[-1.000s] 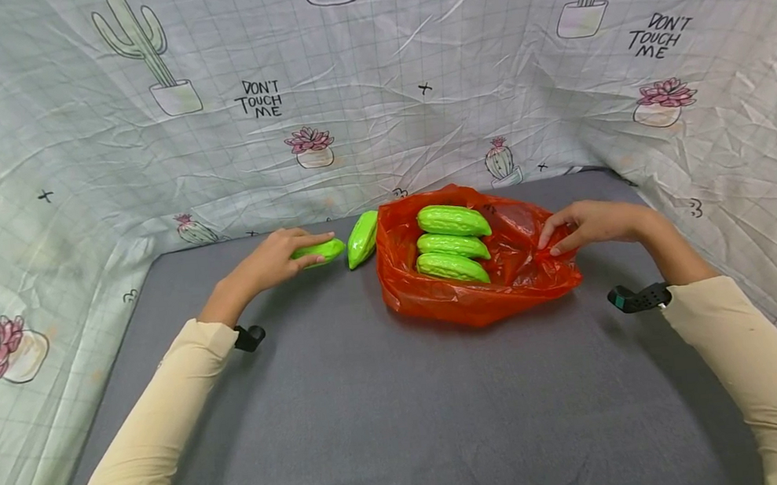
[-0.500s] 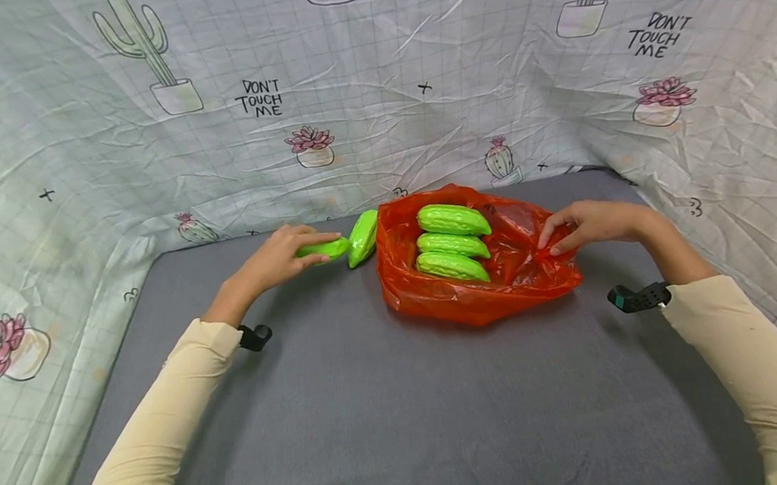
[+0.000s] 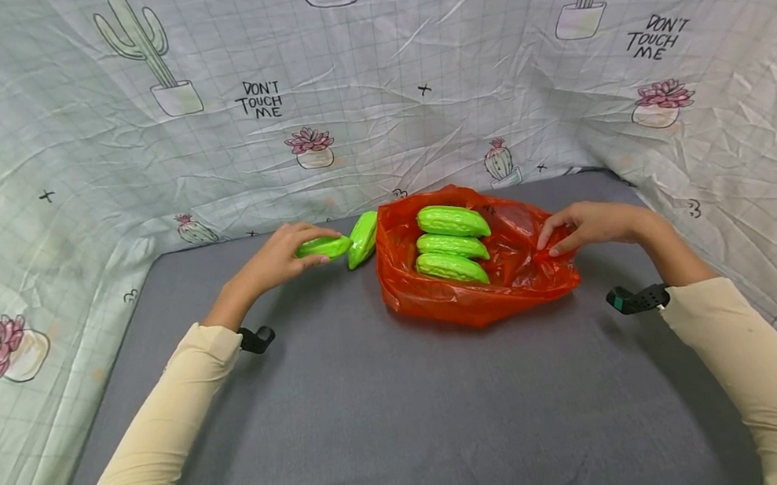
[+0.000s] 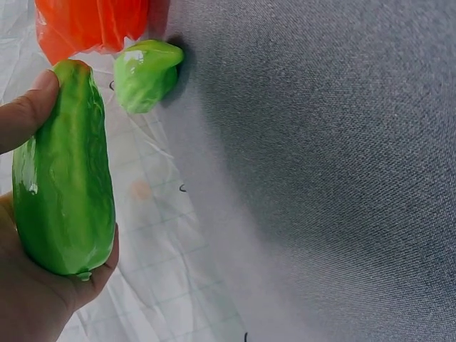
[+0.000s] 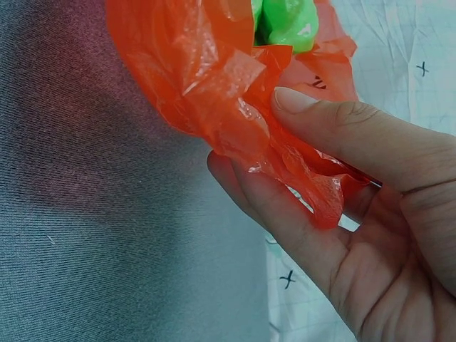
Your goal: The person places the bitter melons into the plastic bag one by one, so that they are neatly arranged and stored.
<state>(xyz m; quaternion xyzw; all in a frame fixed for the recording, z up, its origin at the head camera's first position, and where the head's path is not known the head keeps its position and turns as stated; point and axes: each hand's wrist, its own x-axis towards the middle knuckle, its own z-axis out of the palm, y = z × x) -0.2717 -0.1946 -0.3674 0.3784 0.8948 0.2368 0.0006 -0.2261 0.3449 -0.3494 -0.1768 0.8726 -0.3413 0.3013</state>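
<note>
My left hand (image 3: 281,255) grips a glossy green bitter melon (image 4: 65,178) between thumb and fingers, its tip pointing toward the bag. Just beyond that tip, a second bitter melon (image 3: 363,240) lies at a slant against the bag's left side. The red plastic bag (image 3: 438,304) sits open on the table, with three bitter melons (image 3: 453,221) stacked in a row inside. At the bag's right end, my right hand (image 3: 589,223) pinches the gathered plastic, thumb above and fingers beneath, as the right wrist view shows.
A grey cloth covers the table (image 3: 406,414). White fabric walls (image 3: 370,63) printed with cacti rise behind and at both sides. Each wrist wears a black camera strap (image 3: 639,299). The bag stands near the table's back edge.
My left hand has shifted slightly right with its bitter melon, bringing the tip up beside the loose one. The right hand and the bag have stayed in place.
</note>
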